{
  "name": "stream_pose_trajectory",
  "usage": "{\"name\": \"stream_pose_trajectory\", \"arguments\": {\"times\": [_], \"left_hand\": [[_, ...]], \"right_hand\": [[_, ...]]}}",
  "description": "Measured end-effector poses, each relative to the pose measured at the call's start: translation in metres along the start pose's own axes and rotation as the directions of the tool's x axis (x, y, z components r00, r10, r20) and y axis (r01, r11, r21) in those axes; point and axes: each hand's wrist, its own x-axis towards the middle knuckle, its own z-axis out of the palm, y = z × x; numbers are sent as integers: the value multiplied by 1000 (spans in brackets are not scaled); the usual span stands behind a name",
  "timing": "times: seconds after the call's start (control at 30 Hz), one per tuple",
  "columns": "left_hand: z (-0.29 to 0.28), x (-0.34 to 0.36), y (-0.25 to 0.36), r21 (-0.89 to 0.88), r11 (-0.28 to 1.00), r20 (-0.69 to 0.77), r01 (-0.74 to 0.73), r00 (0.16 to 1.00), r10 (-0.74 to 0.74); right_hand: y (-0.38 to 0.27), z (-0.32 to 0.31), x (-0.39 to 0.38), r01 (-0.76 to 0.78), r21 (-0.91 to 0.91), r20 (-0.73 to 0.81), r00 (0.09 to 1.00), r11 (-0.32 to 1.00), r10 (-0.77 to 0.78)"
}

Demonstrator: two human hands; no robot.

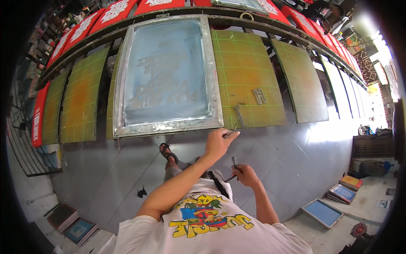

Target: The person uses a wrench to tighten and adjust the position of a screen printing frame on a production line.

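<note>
My left hand point(219, 143) is closed near the lower right corner of a metal-framed printing screen point(169, 72). A small metal piece shows between its thumb and fingers, too small to name. The blue-grey mesh of the screen carries faint lettering. Lower and to the right, my right hand point(246, 175) is wrapped around a slim dark tool with a metallic end point(233, 161), its exact kind unclear. On the green-yellow board point(249, 63) beside the screen lie a wrench point(240, 117) and a small metal bracket point(259, 96).
More boards point(82, 93) line the long rack to both sides. Red printed panels point(114, 15) lie along its far side. Beneath me is a grey tiled floor point(139, 169) with a dark scrap point(142, 193). A blue-meshed frame point(323, 213) lies at the lower right.
</note>
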Motion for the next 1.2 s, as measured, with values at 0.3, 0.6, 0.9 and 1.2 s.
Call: {"name": "stream_pose_trajectory", "arguments": {"times": [0.3,0.6,0.9,1.2], "left_hand": [[27,136,45,473,854,52,-218,974,220],[17,164,24,370,915,-94,-161,973,210],[-152,-61,-43,-281,956,-539,80,812,-226],[-294,-194,-121,-450,822,-690,348,449,-568]], "right_hand": [[-39,-68,-2,30,-142,-469,878,989,-94],[-55,-116,52,263,-386,-627,629,884,-461],[-114,-148,97,148,-353,-324,907,924,-269],[-139,78,93,454,242,510,692,857,-511]]}}
